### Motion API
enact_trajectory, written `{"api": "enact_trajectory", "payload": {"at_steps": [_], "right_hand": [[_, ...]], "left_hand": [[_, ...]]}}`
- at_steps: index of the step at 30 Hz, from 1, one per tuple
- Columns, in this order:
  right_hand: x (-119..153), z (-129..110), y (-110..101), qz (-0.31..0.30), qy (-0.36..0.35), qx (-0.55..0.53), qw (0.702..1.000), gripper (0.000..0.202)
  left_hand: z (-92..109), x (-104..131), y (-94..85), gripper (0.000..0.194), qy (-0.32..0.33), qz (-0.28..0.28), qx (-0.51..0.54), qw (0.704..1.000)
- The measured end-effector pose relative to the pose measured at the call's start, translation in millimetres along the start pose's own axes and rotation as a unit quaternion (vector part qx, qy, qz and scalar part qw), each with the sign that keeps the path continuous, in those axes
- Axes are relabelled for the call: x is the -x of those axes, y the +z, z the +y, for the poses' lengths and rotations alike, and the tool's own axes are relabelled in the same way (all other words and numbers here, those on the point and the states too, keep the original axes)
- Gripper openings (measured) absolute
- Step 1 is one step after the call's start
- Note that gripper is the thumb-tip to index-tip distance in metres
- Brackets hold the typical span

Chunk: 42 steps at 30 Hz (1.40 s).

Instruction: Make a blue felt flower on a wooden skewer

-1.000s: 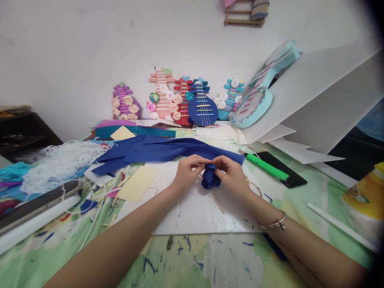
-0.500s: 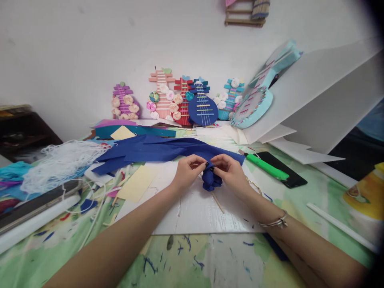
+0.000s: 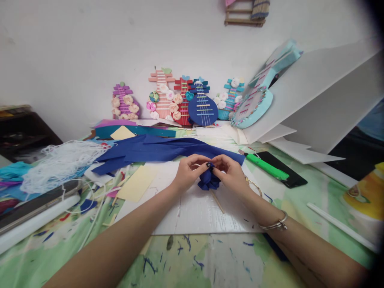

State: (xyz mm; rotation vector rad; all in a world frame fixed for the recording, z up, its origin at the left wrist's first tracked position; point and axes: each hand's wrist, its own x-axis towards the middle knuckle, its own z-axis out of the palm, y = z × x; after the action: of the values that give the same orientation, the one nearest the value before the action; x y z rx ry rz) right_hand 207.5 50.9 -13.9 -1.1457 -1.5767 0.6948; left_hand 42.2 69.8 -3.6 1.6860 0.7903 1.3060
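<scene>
A crumpled dark blue paper flower (image 3: 209,181) is pinched between my two hands above a white board (image 3: 168,218). My left hand (image 3: 189,171) grips its top from the left with thumb and fingers. From the right, my right hand (image 3: 229,172) pinches the same top edge, its fingertips close to the left ones. A thin wooden stick (image 3: 217,201) lies on the board just below the flower. Behind my hands stretches a long piece of blue paper (image 3: 144,148).
Left are tangled white string (image 3: 64,162), a yellow paper sheet (image 3: 136,184) and a long white bar (image 3: 39,222). Right are a green cutter (image 3: 267,166), a black phone-like slab (image 3: 292,180) and a yellow container (image 3: 367,194). Several decorated model lutes (image 3: 203,108) stand at the wall.
The blue flower has turned and shifted slightly left and up in my fingers. My fingertips have moved a little closer together.
</scene>
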Motion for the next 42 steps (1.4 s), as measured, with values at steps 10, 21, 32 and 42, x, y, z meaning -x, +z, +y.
{"api": "enact_trajectory", "payload": {"at_steps": [10, 21, 32, 42], "right_hand": [[-2, 4, -1, 0.010, 0.017, -0.021, 1.000, 0.018], [-7, 4, -5, -0.065, 0.090, -0.088, 0.990, 0.020], [-4, 10, -2, -0.022, 0.039, 0.008, 0.999, 0.017], [-8, 10, -8, -0.044, 0.051, 0.005, 0.998, 0.019]], "left_hand": [[-10, -3, -0.8, 0.032, -0.157, 0.001, 0.092, 0.983], [-12, -5, -3.1, 0.033, -0.174, -0.004, 0.080, 0.981], [-12, -3, -1.9, 0.041, -0.207, -0.048, 0.101, 0.972], [-12, -3, -3.1, 0.037, -0.168, -0.081, 0.089, 0.978]]}}
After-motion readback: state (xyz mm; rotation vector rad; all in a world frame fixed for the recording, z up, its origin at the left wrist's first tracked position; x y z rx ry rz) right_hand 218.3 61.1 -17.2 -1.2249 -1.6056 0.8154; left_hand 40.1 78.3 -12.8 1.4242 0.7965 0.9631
